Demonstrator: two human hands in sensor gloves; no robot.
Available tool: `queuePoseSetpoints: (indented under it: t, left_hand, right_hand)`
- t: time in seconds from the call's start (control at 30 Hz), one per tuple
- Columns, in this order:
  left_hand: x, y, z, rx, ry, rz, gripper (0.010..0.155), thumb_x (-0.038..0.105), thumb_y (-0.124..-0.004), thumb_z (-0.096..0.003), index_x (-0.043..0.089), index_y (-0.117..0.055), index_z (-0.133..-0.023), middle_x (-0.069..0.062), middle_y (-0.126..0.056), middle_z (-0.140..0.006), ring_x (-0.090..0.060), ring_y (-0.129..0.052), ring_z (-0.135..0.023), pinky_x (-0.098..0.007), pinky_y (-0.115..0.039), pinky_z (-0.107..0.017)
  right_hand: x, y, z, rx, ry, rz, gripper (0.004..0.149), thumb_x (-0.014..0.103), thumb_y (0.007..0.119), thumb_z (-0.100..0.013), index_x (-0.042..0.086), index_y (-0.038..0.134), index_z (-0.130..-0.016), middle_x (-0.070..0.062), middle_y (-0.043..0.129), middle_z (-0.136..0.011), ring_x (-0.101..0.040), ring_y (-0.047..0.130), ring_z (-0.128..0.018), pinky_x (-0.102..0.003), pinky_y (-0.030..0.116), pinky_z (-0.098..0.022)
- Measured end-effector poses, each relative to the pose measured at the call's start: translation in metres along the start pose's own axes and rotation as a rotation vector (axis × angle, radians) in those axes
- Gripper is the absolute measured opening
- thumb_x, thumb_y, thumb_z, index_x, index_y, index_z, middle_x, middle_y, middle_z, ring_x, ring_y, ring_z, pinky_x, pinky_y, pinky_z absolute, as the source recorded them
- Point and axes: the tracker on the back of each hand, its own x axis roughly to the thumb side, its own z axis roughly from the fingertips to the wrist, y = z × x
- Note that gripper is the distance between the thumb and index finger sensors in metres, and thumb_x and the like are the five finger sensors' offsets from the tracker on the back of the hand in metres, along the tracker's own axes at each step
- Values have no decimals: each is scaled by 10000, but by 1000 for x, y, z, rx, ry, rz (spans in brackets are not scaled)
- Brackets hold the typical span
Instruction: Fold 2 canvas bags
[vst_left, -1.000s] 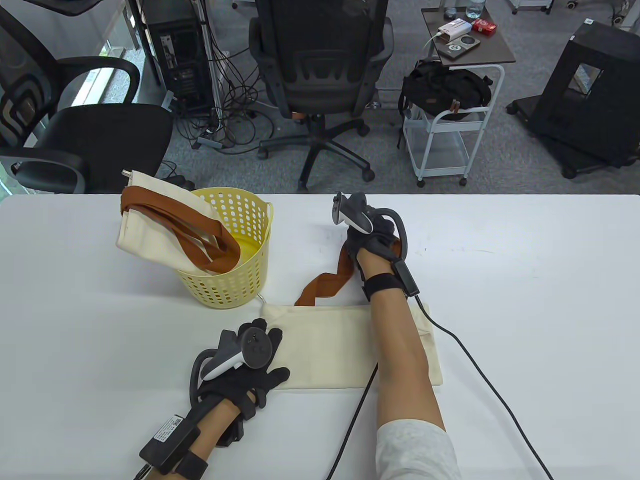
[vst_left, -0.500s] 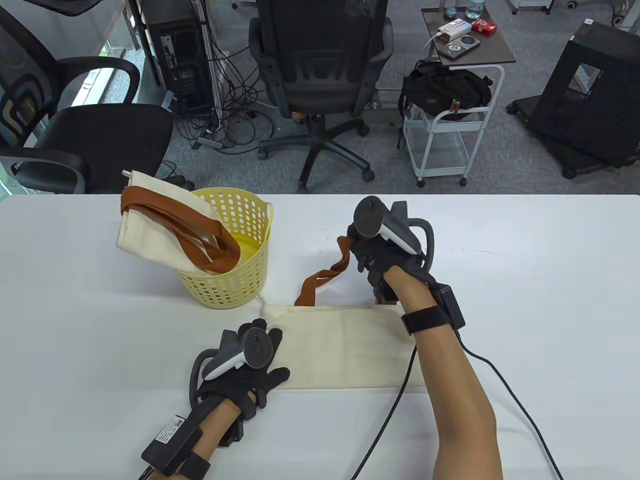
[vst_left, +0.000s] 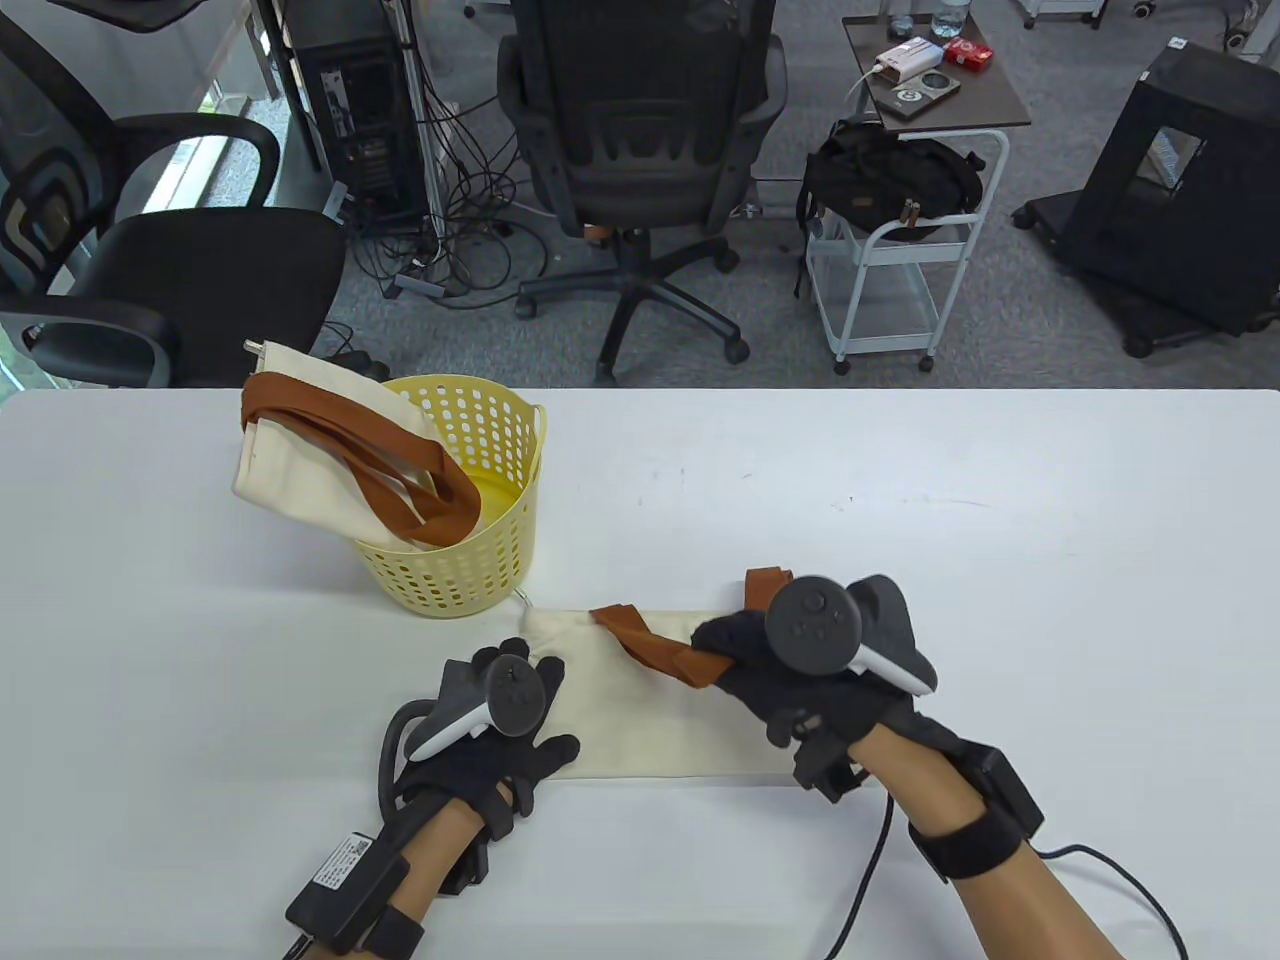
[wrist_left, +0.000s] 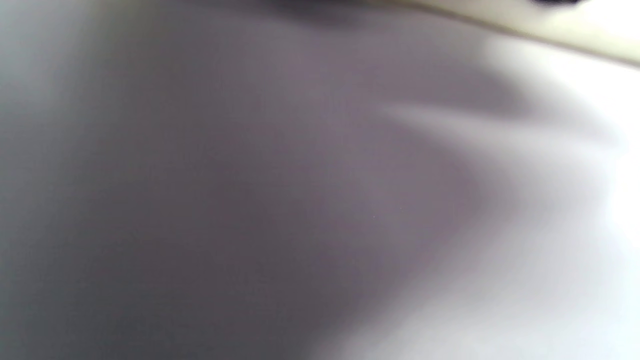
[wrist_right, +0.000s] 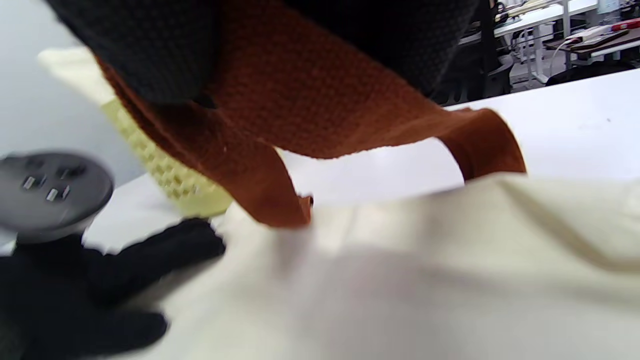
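A cream canvas bag (vst_left: 640, 715) lies folded flat on the white table (vst_left: 1050, 600) near the front. My left hand (vst_left: 510, 725) rests flat on its left end, fingers spread. My right hand (vst_left: 770, 670) grips the bag's brown straps (vst_left: 655, 645) and holds them over the bag's upper right part. The right wrist view shows the brown straps (wrist_right: 320, 105) under my fingers, above the cream cloth (wrist_right: 425, 280). A second cream bag (vst_left: 330, 440) with brown straps hangs out of the yellow basket (vst_left: 470, 570). The left wrist view shows only blur.
The yellow perforated basket stands on the table left of centre, just behind the flat bag. Office chairs (vst_left: 640, 150), a white cart (vst_left: 900, 270) and cables stand on the floor beyond the table's far edge. My right hand's cable (vst_left: 870, 880) trails toward the front edge.
My right hand has pulled the brown straps from the far side of the bag back toward me and onto the bag. My left hand has stayed on the bag's left end.
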Motion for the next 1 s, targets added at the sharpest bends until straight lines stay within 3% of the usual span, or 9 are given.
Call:
queuePoseSetpoints:
  t: [0.2, 0.3, 0.47, 0.6, 0.7, 0.9, 1.0]
  left_hand:
    - [1, 1, 0, -1, 5, 4, 824, 642, -651, -414, 441, -147, -1034, -18, 59, -1102, -369, 34, -1070, -586, -84, -766]
    - [1, 1, 0, -1, 7, 6, 826, 645, -654, -411, 442, -152, -1035, -97, 35, -1093, -399, 37, -1058, -583, -84, -766]
    - [1, 1, 0, -2, 8, 2, 826, 647, -652, -411, 444, -152, -1035, -104, 22, -1097, -396, 32, -1062, -583, -86, -769]
    - [-1, 0, 0, -3, 4, 13, 824, 650, -649, -411, 452, -146, -1033, -72, 36, -1101, -381, 49, -1062, -577, -70, -767]
    - [-1, 0, 0, -1, 3, 13, 824, 652, -647, -411, 452, -145, -1033, -68, 38, -1102, -378, 50, -1063, -576, -68, -767]
    - [-1, 0, 1, 3, 5, 14, 825, 655, -648, -408, 454, -148, -1034, -60, 32, -1106, -368, 45, -1068, -572, -72, -770]
    - [-1, 1, 2, 7, 9, 15, 826, 655, -652, -407, 452, -155, -1035, -57, 24, -1109, -364, 36, -1073, -570, -79, -773]
  right_hand:
    - [6, 61, 35, 107, -38, 82, 421, 348, 869, -441, 281, 825, -855, -16, 928, -841, -258, 953, -777, -494, 778, -609]
    - [13, 92, 45, 125, -73, 274, 451, 347, 873, -437, 271, 809, -877, -22, 911, -867, -268, 934, -802, -496, 768, -621]
    - [32, 109, 55, 116, -133, 470, 533, 411, 862, -428, 259, 759, -929, -41, 865, -927, -289, 888, -846, -501, 744, -643]
    - [42, 105, 61, 100, -138, 550, 610, 545, 773, -417, 256, 740, -953, -53, 834, -970, -307, 867, -879, -514, 731, -656]
    - [37, 86, 63, 41, -126, 455, 619, 569, 744, -413, 276, 731, -958, -37, 812, -996, -307, 845, -905, -517, 720, -668]
    - [-43, 41, 54, -196, 146, 188, 547, 476, 728, -456, 260, 740, -959, -66, 737, -1051, -354, 763, -956, -557, 665, -691]
    - [-83, 42, 53, -167, 319, 238, 566, 438, 761, -466, 269, 669, -999, -62, 626, -1110, -375, 682, -1001, -568, 631, -712]
